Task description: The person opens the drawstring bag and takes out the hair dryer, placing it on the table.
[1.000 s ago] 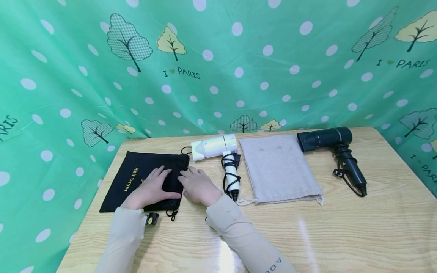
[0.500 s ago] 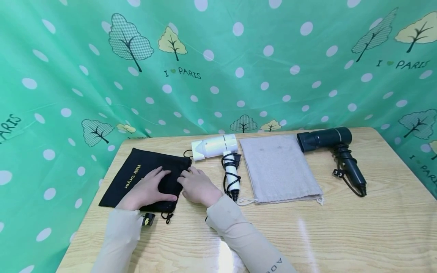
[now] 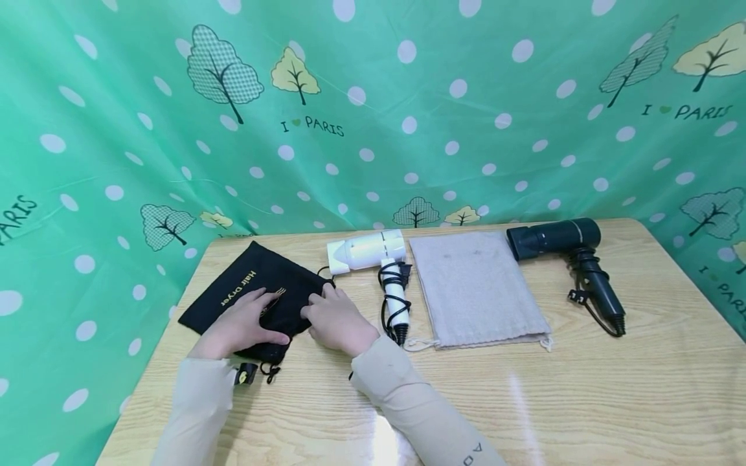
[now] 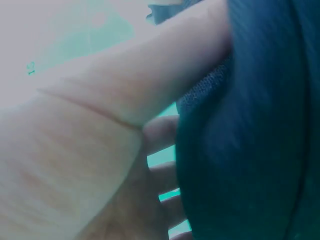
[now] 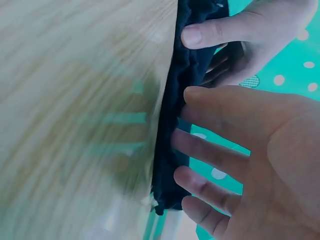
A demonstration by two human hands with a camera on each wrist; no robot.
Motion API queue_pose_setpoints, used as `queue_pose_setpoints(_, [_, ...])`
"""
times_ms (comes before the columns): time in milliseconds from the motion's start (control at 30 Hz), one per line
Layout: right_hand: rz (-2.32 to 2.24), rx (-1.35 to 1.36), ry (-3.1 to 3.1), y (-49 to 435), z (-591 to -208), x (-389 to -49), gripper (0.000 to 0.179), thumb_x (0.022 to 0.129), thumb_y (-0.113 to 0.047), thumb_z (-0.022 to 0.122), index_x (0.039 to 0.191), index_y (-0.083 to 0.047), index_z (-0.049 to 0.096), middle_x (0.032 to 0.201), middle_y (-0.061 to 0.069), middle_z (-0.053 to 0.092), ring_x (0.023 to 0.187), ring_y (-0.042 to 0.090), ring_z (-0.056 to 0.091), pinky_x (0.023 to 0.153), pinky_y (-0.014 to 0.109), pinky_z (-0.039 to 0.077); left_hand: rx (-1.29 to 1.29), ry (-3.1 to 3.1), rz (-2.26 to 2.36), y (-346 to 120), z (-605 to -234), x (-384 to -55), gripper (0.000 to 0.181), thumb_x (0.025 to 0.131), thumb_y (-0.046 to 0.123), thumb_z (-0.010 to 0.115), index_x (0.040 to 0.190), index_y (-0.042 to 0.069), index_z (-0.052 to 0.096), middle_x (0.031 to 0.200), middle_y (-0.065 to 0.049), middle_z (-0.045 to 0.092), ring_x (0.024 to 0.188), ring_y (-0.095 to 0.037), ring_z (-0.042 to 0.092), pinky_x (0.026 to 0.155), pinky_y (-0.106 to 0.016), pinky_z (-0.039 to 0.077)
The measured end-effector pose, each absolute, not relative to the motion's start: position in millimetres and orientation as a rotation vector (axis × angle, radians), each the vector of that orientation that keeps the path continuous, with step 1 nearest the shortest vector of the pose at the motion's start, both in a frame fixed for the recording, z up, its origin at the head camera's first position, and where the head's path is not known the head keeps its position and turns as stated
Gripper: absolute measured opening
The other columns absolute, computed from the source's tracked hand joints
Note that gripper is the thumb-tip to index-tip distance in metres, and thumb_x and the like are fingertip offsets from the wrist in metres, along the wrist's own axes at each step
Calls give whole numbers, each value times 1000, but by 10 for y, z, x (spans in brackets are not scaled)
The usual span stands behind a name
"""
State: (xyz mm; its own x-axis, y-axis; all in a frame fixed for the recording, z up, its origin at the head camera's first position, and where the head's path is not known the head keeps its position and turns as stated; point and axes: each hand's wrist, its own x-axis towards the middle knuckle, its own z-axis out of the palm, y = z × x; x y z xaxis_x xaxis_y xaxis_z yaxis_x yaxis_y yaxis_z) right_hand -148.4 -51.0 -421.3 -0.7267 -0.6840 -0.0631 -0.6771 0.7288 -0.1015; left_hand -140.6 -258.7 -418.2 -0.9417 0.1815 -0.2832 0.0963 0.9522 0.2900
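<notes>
A black drawstring bag point(image 3: 291, 272) with gold "Hair Dryer" lettering lies aslant on the left of the table. My left hand point(image 3: 239, 327) grips its near side, thumb on the front of the cloth and fingers spread over the lettered face. At the bag's mouth edge, my right hand point(image 3: 338, 320) pinches the cloth between thumb and index finger. In the right wrist view the other right fingers point(image 5: 210, 150) stand loosely apart beside the gathered black hem point(image 5: 172, 150). Dark cloth point(image 4: 245, 150) fills the right half of the left wrist view.
A white hair dryer point(image 3: 367, 251), cord wound round its handle, lies just right of the bag. Further right are a grey drawstring pouch point(image 3: 474, 288), laid flat, and a black hair dryer point(image 3: 556, 236) with a wrapped cord. A green dotted curtain point(image 3: 373, 129) hangs behind the table.
The black bag has turned clockwise, its far corner swinging back and right. My left hand has shifted left and slightly nearer with it. The right hand has stayed almost in place.
</notes>
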Motion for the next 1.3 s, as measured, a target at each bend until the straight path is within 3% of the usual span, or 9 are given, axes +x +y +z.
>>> queue_pose_setpoints(333, [-285, -1282, 2808, -488, -4215, -1515, 20, 98, -27, 63, 114, -26, 74, 111, -8, 69, 98, 14, 52, 86, 27, 44, 213, 2783, 331, -2643, -4143, -1397, 101, 71, 52, 85, 145, -2, 44, 152, -36, 31, 139, -54, 29, 106, -67, 34])
queue_pose_setpoints(467, [-388, -1365, 2843, -470, -4218, -1556, 20, 98, -24, 62, 114, -22, 73, 115, -6, 68, 107, 14, 56, 94, 27, 47, 229, 2769, 296, -2641, -4118, -1397, 100, 73, 55, 82, 145, -3, 45, 151, -36, 31, 139, -53, 29, 105, -67, 35])
queue_pose_setpoints(700, [-330, -1340, 2842, -453, -4254, -1581, 29, 99, -23, 61, 126, -17, 68, 132, 0, 63, 126, 16, 54, 110, 27, 40, 207, 2769, 328, -2616, -4102, -1360, 101, 75, 63, 76, 146, -2, 44, 152, -35, 30, 139, -54, 28, 104, -70, 34])
queue_pose_setpoints(933, [-230, -1268, 2790, -443, -4290, -1570, 29, 98, -21, 60, 126, -18, 69, 126, -2, 65, 116, 15, 58, 104, 26, 44, 195, 2725, 342, -2607, -4086, -1335, 113, 67, 57, 85, 149, -5, 36, 154, -38, 22, 140, -57, 23, 103, -71, 33])
queue_pose_setpoints(1300, [-165, -1256, 2772, -452, -4258, -1534, 30, 97, -24, 62, 126, -22, 69, 122, -2, 64, 109, 16, 56, 96, 27, 47, 202, 2725, 382, -2620, -4087, -1354, 103, 69, 47, 88, 148, -1, 40, 155, -36, 22, 139, -56, 25, 105, -69, 33])
